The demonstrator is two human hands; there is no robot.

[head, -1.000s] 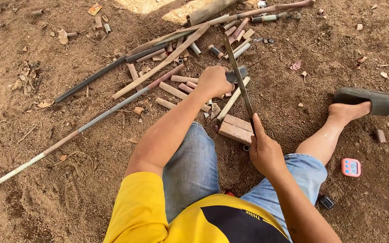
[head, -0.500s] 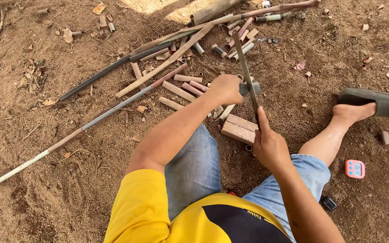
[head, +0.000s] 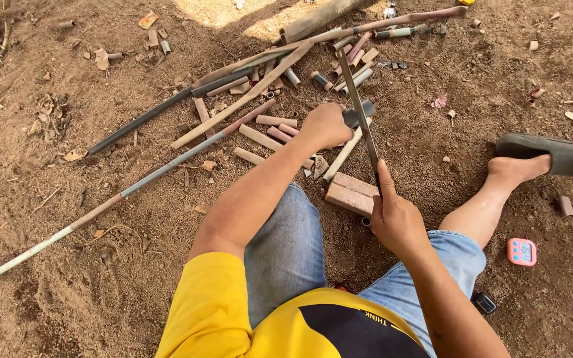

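I sit on bare dirt with my legs spread. My left hand (head: pixel 325 124) is closed around a short dark tube (head: pixel 368 108), held just above a reddish block (head: pixel 349 195) on the ground. My right hand (head: pixel 396 222) grips the handle end of a long thin blade (head: pixel 349 86). The blade runs away from me and crosses the dark tube beside my left fingers. Whether it is a saw or a knife cannot be made out.
Several short cut tube pieces (head: pixel 270 126) lie ahead of my left hand. A long grey pole (head: pixel 134 189) and a black pipe (head: pixel 140 122) stretch off to the left. My sandalled foot (head: pixel 558 152) is at right, with a small pink timer (head: pixel 522 252) beside my leg.
My right hand and the blade have shifted back and forth a little along the blade's length. My left hand stays closed on the dark tube.
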